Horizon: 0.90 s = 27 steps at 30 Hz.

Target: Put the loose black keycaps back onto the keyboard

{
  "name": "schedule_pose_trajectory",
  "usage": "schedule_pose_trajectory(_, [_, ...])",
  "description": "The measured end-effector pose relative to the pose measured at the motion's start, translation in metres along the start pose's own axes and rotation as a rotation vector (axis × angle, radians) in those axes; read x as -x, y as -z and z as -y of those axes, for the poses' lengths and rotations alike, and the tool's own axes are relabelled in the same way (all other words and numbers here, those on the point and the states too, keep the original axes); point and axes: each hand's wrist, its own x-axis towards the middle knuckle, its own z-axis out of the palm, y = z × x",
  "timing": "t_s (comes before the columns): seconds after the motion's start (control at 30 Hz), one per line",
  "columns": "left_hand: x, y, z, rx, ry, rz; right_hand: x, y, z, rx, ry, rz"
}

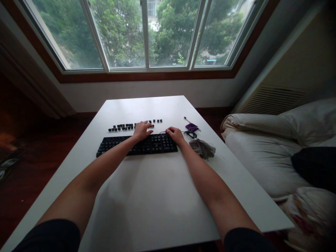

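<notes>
A black keyboard (154,145) lies across the white table. My left hand (141,130) reaches over its back edge, fingers stretched and apart, close to the loose black keycaps (126,126) behind it. What is under that palm is hidden. My right hand (175,134) rests at the keyboard's back right corner, its thumb and fingers pinched together. A thin dark line shows beside those fingertips; whether they grip it is too small to tell. Just right of this hand lies a coiled black cable (191,134).
A crumpled grey cloth (203,148) lies right of the keyboard. Behind it are a purple packet (191,127) and a thin brush-like stick (186,119). More keycaps (158,120) sit further back on the table (147,203). A pale sofa (257,154) stands to the right.
</notes>
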Motion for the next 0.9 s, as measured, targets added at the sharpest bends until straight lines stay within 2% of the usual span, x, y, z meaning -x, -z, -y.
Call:
schedule_pose_trajectory(0.2, [-0.028,-0.012,-0.001,-0.118,-0.052,-0.066,0.0,-0.001,-0.003,-0.005,0.014,-0.006])
schedule_pose_trajectory(0.47, [-0.042,-0.021,-0.004,-0.148,-0.104,-0.015,-0.002,-0.002,-0.006,-0.002,0.012,-0.01])
schedule_pose_trajectory(0.63, [-0.036,-0.006,-0.003,-0.108,-0.102,-0.01,-0.001,-0.002,-0.003,-0.005,0.003,-0.008])
schedule_pose_trajectory(0.8, [-0.025,0.021,0.009,-0.069,-0.142,0.059,0.0,-0.002,-0.002,0.011,0.004,-0.019])
schedule_pose_trajectory(0.9, [-0.015,0.031,0.016,-0.004,-0.084,0.148,0.0,-0.002,-0.003,0.009,0.012,-0.021])
